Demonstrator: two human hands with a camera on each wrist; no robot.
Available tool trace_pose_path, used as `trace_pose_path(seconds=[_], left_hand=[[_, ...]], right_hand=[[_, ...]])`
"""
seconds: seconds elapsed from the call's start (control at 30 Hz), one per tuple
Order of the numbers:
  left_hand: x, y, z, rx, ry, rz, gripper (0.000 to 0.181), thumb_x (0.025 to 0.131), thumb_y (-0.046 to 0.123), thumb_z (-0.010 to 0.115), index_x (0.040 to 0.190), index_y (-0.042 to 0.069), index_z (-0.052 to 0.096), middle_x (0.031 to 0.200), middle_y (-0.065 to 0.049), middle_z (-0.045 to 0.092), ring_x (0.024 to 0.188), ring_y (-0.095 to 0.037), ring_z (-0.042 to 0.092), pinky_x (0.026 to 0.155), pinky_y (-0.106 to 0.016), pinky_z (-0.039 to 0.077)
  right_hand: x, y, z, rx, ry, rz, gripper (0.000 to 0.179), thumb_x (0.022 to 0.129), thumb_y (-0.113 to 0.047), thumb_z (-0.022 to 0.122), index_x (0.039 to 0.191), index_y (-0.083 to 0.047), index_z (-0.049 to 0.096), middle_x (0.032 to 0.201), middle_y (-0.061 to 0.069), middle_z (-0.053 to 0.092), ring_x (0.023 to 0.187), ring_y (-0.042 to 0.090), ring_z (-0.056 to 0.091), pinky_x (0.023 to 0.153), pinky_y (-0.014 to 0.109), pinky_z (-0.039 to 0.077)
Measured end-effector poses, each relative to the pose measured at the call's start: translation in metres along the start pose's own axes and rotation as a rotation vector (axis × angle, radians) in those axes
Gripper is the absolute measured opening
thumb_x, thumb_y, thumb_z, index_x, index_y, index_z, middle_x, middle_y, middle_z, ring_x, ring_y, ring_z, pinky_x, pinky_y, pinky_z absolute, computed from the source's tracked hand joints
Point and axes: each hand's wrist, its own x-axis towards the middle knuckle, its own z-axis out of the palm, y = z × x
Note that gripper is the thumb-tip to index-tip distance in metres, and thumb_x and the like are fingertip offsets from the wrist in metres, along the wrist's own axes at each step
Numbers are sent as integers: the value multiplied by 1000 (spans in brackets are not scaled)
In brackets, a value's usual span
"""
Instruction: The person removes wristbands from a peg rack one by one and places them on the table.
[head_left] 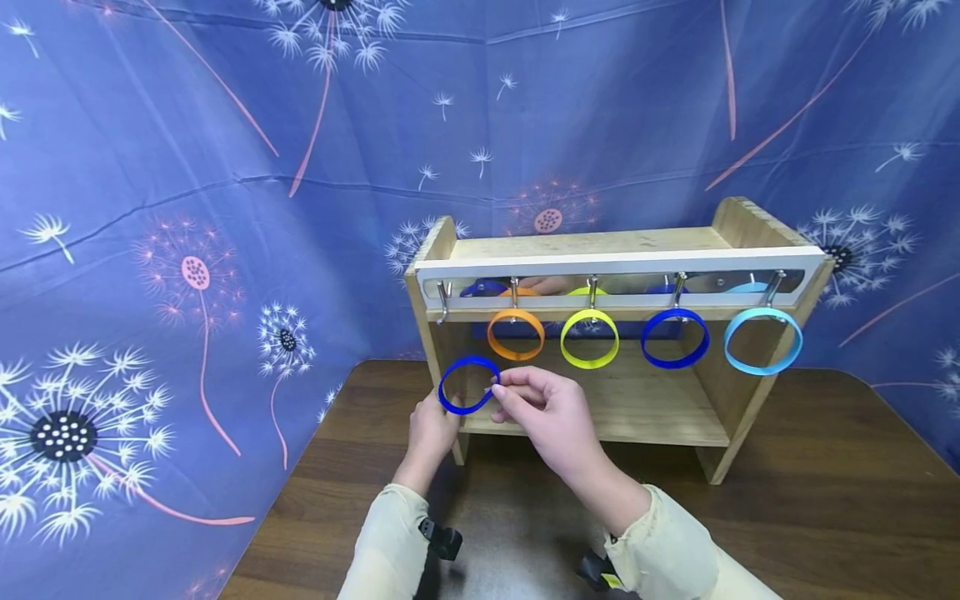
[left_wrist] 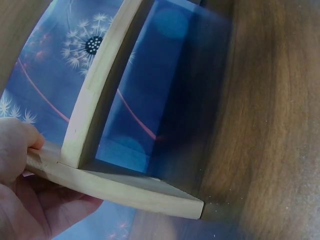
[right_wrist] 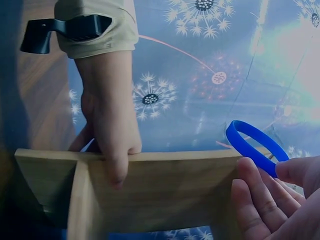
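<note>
A blue silicone wristband (head_left: 469,385) is pinched between thumb and fingers of my right hand (head_left: 551,417), in front of the rack's left end and below its leftmost hook (head_left: 442,304), which carries nothing. In the right wrist view the wristband (right_wrist: 255,147) stands tilted above the side board. My left hand (head_left: 433,433) grips the left side panel of the wooden rack (head_left: 600,243) low down; in the left wrist view its thumb and fingers lie on either side of the panel's edge (left_wrist: 115,190).
From the other hooks hang an orange wristband (head_left: 491,337), a yellow one (head_left: 564,342), a dark blue one (head_left: 645,342) and a light blue one (head_left: 729,342). The rack stands on a brown wooden table (head_left: 825,500). A blue dandelion-print cloth (head_left: 337,225) hangs behind.
</note>
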Motion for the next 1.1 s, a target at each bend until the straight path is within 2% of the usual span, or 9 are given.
trace_pose_path(seconds=[0.3,0.47,0.7,0.93,1.1], left_hand=[[-2,2,-2,-32,-3,-51,20,89,19,65,75,6,56,72,-20,66,72,-48,65,61,-55,48],[-2,4,-4,-48,-9,-62,20,91,19,64,77,6,59,72,-19,67,73,-46,66,63,-54,49],[0,4,-5,-62,-57,-103,22,94,23,62,80,7,59,67,-11,64,67,-35,65,59,-47,50],[0,6,-5,-62,-63,-125,21,94,25,62,86,5,63,73,-14,68,69,-35,66,60,-47,50],[1,6,-5,-58,-61,-121,21,93,25,62,82,7,60,70,-13,66,67,-34,65,60,-47,50]], right_hand=[[-10,14,-12,-3,-28,71,21,90,-4,68,105,9,64,94,21,71,71,31,71,72,32,56],[-14,26,-19,-7,-43,114,25,91,-7,67,107,11,62,95,21,71,71,29,71,72,32,56],[-23,49,-25,-10,-50,172,28,91,-8,67,108,14,60,96,21,71,69,26,71,70,31,56],[-29,73,-30,-11,-71,235,27,92,-7,65,108,14,60,95,21,71,67,25,70,67,35,57],[-33,88,-33,-29,-99,273,27,92,-8,63,109,13,61,95,19,72,66,24,70,67,40,57]])
